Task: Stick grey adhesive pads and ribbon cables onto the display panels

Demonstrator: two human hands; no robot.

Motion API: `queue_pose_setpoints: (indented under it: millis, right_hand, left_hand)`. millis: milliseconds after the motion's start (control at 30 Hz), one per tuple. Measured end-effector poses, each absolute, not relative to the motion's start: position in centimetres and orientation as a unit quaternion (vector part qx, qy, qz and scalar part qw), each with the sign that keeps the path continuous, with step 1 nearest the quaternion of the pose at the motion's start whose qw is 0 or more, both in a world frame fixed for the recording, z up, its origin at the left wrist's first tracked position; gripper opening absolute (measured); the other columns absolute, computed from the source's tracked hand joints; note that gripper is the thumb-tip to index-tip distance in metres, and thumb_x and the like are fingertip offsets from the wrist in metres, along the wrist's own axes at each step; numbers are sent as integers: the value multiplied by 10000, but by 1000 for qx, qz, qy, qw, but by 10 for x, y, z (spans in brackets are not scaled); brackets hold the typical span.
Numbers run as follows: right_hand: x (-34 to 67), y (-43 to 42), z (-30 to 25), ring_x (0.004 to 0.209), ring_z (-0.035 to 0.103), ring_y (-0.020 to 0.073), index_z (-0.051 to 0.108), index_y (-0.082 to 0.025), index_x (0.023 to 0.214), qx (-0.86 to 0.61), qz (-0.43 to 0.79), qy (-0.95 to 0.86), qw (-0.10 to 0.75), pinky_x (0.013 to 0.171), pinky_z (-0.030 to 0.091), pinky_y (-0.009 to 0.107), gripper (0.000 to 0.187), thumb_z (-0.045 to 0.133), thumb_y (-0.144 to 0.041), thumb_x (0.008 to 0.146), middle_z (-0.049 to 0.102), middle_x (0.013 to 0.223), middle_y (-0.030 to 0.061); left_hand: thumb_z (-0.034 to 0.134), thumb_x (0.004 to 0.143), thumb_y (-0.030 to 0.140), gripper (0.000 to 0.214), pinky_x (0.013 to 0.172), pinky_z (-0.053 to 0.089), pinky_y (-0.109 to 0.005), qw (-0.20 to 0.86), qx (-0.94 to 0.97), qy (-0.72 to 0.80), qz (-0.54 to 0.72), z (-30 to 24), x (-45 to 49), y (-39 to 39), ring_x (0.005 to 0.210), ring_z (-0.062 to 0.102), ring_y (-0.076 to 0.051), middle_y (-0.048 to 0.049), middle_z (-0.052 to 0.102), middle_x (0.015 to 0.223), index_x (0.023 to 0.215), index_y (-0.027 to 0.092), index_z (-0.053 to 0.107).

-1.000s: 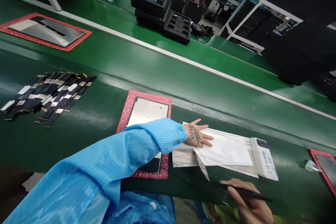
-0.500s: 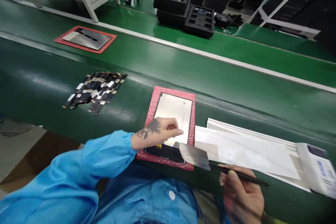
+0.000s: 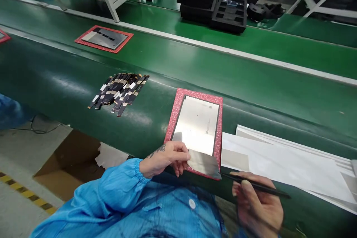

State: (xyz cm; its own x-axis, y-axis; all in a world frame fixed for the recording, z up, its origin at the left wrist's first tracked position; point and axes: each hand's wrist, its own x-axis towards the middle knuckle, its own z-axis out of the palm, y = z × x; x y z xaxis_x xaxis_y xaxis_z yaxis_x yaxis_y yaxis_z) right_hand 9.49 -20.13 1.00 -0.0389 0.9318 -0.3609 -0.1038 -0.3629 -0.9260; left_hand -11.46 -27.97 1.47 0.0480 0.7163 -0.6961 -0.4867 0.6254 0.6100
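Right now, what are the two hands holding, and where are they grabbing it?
The left hand pinches a grey film sheet by its left edge, over the panel on the red mat. The right hand grips thin black tweezers at the handle end; their tip meets the sheet's right corner.

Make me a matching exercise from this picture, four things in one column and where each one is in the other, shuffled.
Things:
1. film sheet
2. black tweezers
3. flex cables
4. black trays

Places:
A. stacked on the far bench
B. held in the right hand
C. pinched by the left hand over the near end of the panel
D. in a loose pile on the green belt, left of the panel

Pairs: 1-C, 2-B, 3-D, 4-A
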Motion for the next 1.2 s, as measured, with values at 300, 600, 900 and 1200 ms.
queue_pose_setpoints:
  millis: [300,600,900,1200]
  right_hand:
    - [113,-213,-40,620,610,135,598,-104,863,-580,519,-526,343,618,543,226,446,787,-468,687,619,694,68]
    - [115,-228,-53,649,643,112,622,-105,901,-548,491,-569,367,626,548,172,317,723,-387,799,642,751,66]
    - [113,-228,-55,676,643,134,621,-107,899,-571,521,-536,340,630,550,217,369,724,-445,790,633,811,88]
    - [114,-230,-56,678,631,108,629,-140,907,-564,523,-535,350,631,541,194,305,732,-406,799,627,819,57]
  left_hand:
    - [475,838,384,263,563,437,-242,536,339,706,314,0,-116,-291,574,532,-113,-17,532,662,775,130,500]
    - [359,897,443,348,601,331,-250,416,462,760,189,-8,-111,-299,618,494,-119,-3,557,677,791,161,533]
    - [365,863,447,359,575,336,-237,414,450,773,167,4,-109,-289,579,497,-107,2,561,640,750,161,551]
    - [412,872,364,280,585,331,-231,421,441,780,140,7,-109,-287,585,497,-101,12,561,642,751,154,552]
